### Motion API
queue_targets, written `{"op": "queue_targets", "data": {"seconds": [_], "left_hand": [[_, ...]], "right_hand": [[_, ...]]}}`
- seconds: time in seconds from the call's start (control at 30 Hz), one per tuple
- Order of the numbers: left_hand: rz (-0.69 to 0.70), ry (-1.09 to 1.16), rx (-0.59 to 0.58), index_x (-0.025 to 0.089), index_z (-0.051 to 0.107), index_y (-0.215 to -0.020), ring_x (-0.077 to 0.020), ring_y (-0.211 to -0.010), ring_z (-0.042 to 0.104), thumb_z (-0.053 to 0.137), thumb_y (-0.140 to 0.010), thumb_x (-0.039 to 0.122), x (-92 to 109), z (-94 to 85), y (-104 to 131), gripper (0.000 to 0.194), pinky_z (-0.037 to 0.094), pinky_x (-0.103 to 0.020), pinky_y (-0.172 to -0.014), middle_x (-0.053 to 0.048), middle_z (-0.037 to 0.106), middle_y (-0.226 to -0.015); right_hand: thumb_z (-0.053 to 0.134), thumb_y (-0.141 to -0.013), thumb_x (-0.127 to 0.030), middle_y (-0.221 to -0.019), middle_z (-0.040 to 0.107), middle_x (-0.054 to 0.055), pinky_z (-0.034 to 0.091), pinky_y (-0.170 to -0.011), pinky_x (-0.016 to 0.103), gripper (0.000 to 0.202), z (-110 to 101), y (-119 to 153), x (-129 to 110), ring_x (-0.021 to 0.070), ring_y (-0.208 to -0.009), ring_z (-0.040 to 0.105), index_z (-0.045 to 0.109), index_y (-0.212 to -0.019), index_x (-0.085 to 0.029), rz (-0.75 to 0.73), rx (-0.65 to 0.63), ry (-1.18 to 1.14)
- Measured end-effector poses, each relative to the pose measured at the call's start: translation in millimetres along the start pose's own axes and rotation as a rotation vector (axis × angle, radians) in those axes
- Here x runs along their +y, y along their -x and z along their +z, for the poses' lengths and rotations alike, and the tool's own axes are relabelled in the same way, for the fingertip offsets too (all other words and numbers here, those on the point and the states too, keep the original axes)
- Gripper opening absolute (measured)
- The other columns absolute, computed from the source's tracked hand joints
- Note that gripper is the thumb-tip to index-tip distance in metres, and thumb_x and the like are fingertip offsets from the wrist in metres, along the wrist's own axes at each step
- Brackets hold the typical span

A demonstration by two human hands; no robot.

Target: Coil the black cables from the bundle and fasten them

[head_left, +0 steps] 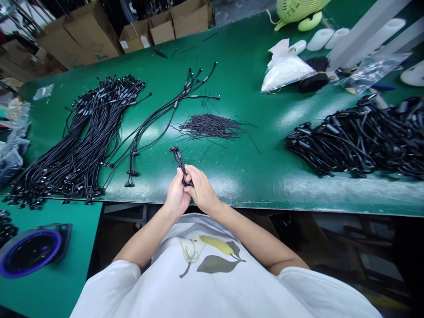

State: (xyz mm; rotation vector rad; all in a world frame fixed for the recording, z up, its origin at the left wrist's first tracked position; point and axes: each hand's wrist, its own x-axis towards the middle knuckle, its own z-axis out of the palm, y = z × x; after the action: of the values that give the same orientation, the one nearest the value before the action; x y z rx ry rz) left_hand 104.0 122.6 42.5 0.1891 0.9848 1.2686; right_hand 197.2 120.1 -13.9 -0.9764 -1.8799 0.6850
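Near the front edge of the green table, both hands are closed together around a folded black cable (178, 155). My left hand (177, 194) grips it from the left, and my right hand (202, 189) wraps it from the right with the thumb across. The cable's connector end sticks out above the fingers; its lower part is hidden in the hands. Just beyond lies a heap of thin black twist ties (212, 126). To the left several loose black cables (155, 112) stretch across the table, next to a large pile of straight cables (96, 119).
Bundled black cables (361, 137) are heaped at the right. Behind them are a white plastic bag (286, 70), a grey post (364, 31) and a yellow-green basket (294, 11). Cardboard boxes (89, 35) stand beyond the far edge. A blue-rimmed round object (54, 260) sits lower left.
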Motion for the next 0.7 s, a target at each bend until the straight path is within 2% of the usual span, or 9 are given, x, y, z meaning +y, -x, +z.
{"op": "queue_targets", "data": {"seconds": [0.1, 0.17, 0.27, 0.37, 0.43, 0.5, 0.57, 0.6, 0.7], "left_hand": [[0.013, -0.017, -0.079, 0.015, 0.051, -0.074, -0.0061, -0.056, 0.044, 0.059, -0.089, 0.042, -1.8, -2.6, 4.4, 0.032, 0.039, -0.016, -0.053, 0.004, 0.044, -0.065], [0.066, -0.105, -0.131, 0.017, 0.048, -0.075, -0.0061, -0.052, 0.039, 0.06, -0.088, 0.046, -6.3, -6.7, 5.7, 0.034, 0.035, -0.016, -0.048, 0.006, 0.038, -0.063], [0.246, -0.456, -0.187, 0.019, 0.049, -0.082, -0.0085, -0.052, 0.039, 0.052, -0.091, 0.049, -20.4, -15.5, 3.7, 0.032, 0.037, -0.019, -0.05, 0.006, 0.037, -0.063], [0.435, -0.936, -0.302, 0.017, 0.054, -0.1, -0.0175, -0.083, 0.058, 0.048, -0.093, 0.046, -33.1, -22.2, -2.3, 0.03, 0.049, -0.031, -0.078, -0.005, 0.057, -0.085], [0.485, -1.175, -0.418, 0.016, 0.052, -0.116, -0.0244, -0.109, 0.056, 0.048, -0.093, 0.041, -33.9, -24.1, -5.3, 0.035, 0.044, -0.04, -0.096, -0.015, 0.059, -0.112], [0.443, -1.339, -0.526, 0.017, 0.049, -0.126, -0.0266, -0.117, 0.053, 0.047, -0.093, 0.038, -27.5, -26.7, -5.7, 0.04, 0.04, -0.044, -0.102, -0.017, 0.055, -0.126], [0.396, -1.431, -0.579, 0.019, 0.053, -0.124, -0.0263, -0.115, 0.056, 0.045, -0.093, 0.039, -16.4, -35.1, -6.4, 0.038, 0.04, -0.045, -0.103, -0.015, 0.059, -0.124], [0.391, -1.464, -0.557, 0.02, 0.056, -0.121, -0.0265, -0.114, 0.057, 0.043, -0.093, 0.041, -10.4, -42.7, -8.5, 0.037, 0.04, -0.046, -0.104, -0.014, 0.061, -0.123], [0.343, -1.497, -0.377, 0.022, 0.061, -0.114, -0.0294, -0.11, 0.06, 0.045, -0.088, 0.052, 2.8, -74.4, -22.3, 0.043, 0.042, -0.049, -0.102, -0.012, 0.067, -0.112]], "right_hand": [[0.032, -0.1, -0.042, -0.138, 0.048, 0.018, 0.037, -0.11, 0.047, 0.051, -11.2, -2.2, 2.0, 0.0243, -0.131, 0.043, 0.036, -0.143, -0.016, 0.034, -0.061, -0.115], [0.039, -0.097, -0.04, -0.139, 0.048, 0.016, 0.038, -0.109, 0.045, 0.051, -24.7, -6.1, -0.5, 0.0241, -0.129, 0.046, 0.036, -0.143, -0.018, 0.109, -0.138, -0.241], [0.044, -0.095, -0.039, -0.135, 0.053, 0.014, 0.041, -0.105, 0.041, 0.048, -41.8, -17.3, -9.2, 0.0235, -0.124, 0.051, 0.04, -0.138, -0.019, 0.271, -0.163, -0.355], [0.047, -0.093, -0.035, -0.112, 0.065, 0.013, 0.043, -0.098, 0.039, 0.031, -47.1, -29.3, -16.3, 0.0238, -0.11, 0.06, 0.054, -0.116, -0.016, 0.408, -0.175, -0.216], [0.042, -0.095, -0.032, -0.094, 0.069, 0.008, 0.046, -0.09, 0.034, 0.023, -49.2, -33.2, -13.9, 0.0199, -0.095, 0.064, 0.053, -0.108, -0.016, 0.452, -0.187, -0.189], [0.032, -0.098, -0.028, -0.084, 0.068, 0.003, 0.048, -0.08, 0.027, 0.024, -58.4, -32.1, -2.4, 0.0144, -0.082, 0.065, 0.051, -0.109, -0.017, 0.454, -0.137, -0.175], [0.026, -0.1, -0.028, -0.079, 0.066, 0.0, 0.048, -0.072, 0.023, 0.028, -81.4, -26.1, 17.3, 0.0116, -0.073, 0.064, 0.05, -0.109, -0.019, 0.475, -0.021, 0.011], [0.025, -0.101, -0.029, -0.078, 0.065, 0.0, 0.047, -0.069, 0.022, 0.028, -99.3, -21.3, 28.6, 0.012, -0.072, 0.064, 0.051, -0.106, -0.019, 0.508, 0.05, 0.155], [0.032, -0.1, -0.032, -0.083, 0.065, 0.006, 0.045, -0.069, 0.027, 0.025, -175.8, -3.3, 58.3, 0.0184, -0.075, 0.063, 0.052, -0.103, -0.017, 0.653, 0.265, 0.547]]}}
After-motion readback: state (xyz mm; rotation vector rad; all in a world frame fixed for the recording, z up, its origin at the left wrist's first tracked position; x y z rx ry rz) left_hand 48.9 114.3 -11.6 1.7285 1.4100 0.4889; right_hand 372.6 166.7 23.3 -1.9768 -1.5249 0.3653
